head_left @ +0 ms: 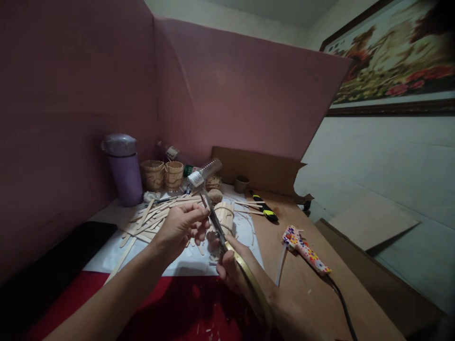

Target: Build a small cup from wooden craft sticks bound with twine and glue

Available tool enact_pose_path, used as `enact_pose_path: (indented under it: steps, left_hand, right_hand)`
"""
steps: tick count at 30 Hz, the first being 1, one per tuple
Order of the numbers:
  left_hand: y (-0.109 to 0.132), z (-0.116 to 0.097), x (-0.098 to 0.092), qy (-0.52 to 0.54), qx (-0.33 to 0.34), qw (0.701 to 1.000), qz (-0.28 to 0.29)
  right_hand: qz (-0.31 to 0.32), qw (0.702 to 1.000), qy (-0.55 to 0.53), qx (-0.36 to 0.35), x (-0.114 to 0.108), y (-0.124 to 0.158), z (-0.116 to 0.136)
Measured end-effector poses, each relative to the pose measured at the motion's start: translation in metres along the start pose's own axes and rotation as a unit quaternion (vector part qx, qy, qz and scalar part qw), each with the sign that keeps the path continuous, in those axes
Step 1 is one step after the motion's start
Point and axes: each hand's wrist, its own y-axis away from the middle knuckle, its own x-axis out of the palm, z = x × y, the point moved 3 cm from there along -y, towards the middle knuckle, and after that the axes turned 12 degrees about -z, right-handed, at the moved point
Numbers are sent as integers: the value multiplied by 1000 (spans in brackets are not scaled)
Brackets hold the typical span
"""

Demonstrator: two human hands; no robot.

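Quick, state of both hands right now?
Left hand: thumb and forefinger pinched by the scissors; can't tell if anything's held.
Right hand: closed, holding the scissors.

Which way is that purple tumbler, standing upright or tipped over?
Upright. The purple tumbler stands with its grayish lid at the top and its base down, left of the two tan cups.

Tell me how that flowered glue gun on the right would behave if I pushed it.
The flowered glue gun would probably slide or swivel rather than roll, since it lies flat with an angled shape. Its black cord may drag, as it trails from the handle. The pale glue stick poking out could catch or shift.
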Motion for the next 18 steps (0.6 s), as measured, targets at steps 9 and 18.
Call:
enact_pose_path:
  steps: [9,18]
  left_hand:
    - [0,6,0,16,0,1000,21]
    - [2,5,2,-24,69,996,42]
  right_hand:
    - [-8,999,-24,-20,0,-3,-8]
    - [-3,1000,-11,-11,-2,-6,-14]
